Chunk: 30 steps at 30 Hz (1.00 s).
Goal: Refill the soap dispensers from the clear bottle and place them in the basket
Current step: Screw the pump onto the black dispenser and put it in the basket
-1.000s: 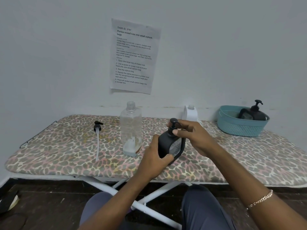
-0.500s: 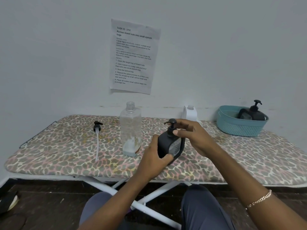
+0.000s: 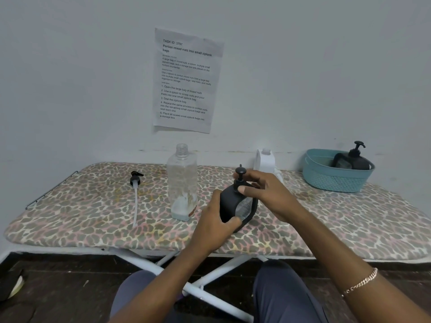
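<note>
A black soap dispenser (image 3: 234,203) stands upright on the leopard-print board (image 3: 93,215), near its front middle. My left hand (image 3: 213,226) grips its body from the left. My right hand (image 3: 264,194) pinches the collar of its black pump head (image 3: 240,172). Left of it stands the clear bottle (image 3: 182,183), uncapped, with a little pale soap at the bottom. The bottle's loose black pump with its white tube (image 3: 136,194) lies further left. The teal basket (image 3: 335,173) at the back right holds another black dispenser (image 3: 353,159).
A white dispenser (image 3: 265,160) stands at the back behind my right hand, against the wall. A printed sheet (image 3: 186,80) is taped to the wall. The board's white metal legs (image 3: 210,276) and my knees are below the front edge.
The pump head on the held dispenser has turned: its spout pointed left half a second ago and now faces away. Both hands stay on the dispenser.
</note>
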Each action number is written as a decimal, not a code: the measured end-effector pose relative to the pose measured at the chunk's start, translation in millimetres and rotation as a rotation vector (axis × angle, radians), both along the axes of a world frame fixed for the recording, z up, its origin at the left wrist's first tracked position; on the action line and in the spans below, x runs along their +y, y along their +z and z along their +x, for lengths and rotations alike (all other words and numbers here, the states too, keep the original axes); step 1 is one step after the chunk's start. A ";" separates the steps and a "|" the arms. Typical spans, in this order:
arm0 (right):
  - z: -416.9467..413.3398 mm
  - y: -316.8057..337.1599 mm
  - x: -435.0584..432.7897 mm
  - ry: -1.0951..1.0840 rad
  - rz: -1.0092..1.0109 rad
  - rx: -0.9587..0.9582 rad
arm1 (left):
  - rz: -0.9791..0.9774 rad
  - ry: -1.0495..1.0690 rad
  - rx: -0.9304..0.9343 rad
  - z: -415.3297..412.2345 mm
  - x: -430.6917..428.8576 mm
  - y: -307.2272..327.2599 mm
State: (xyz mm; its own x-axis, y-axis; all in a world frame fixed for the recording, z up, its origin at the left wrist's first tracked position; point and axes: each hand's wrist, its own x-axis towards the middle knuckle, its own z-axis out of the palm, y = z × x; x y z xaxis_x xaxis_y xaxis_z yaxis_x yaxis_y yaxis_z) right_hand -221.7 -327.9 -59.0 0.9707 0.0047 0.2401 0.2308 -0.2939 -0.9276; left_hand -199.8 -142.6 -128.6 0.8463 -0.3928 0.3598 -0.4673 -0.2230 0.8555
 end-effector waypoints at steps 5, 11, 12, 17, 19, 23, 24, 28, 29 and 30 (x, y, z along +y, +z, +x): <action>-1.9 0.3 3.3 -0.053 0.061 0.007 | -0.004 -0.002 0.004 0.3 0.5 -0.1; -1.1 -6.4 10.5 -0.175 0.065 -0.063 | -0.004 -0.004 0.003 -0.6 0.1 0.0; -1.3 -6.2 10.7 -0.174 0.039 -0.057 | -0.003 -0.004 0.003 -0.7 0.2 0.1; -3.0 1.2 2.6 0.029 0.118 0.030 | -0.013 -0.012 0.015 -1.4 0.2 0.7; -3.1 2.3 0.3 0.057 0.121 0.031 | -0.019 -0.017 0.014 -2.5 0.4 1.5; -0.8 -1.0 4.4 -0.062 0.156 -0.025 | -0.019 -0.015 0.022 -2.3 0.9 2.0; 0.5 -2.4 5.5 -0.085 0.147 -0.039 | -0.018 -0.013 0.021 -2.3 1.0 1.7; 2.5 -5.7 6.9 -0.100 0.116 -0.053 | -0.012 -0.010 0.015 -2.3 0.4 0.2; 1.8 -5.1 6.3 -0.090 0.111 -0.046 | -0.015 -0.013 0.020 -2.1 0.5 0.2; 0.6 -3.8 5.6 -0.072 0.105 -0.035 | -0.018 -0.016 0.023 -2.1 0.4 0.8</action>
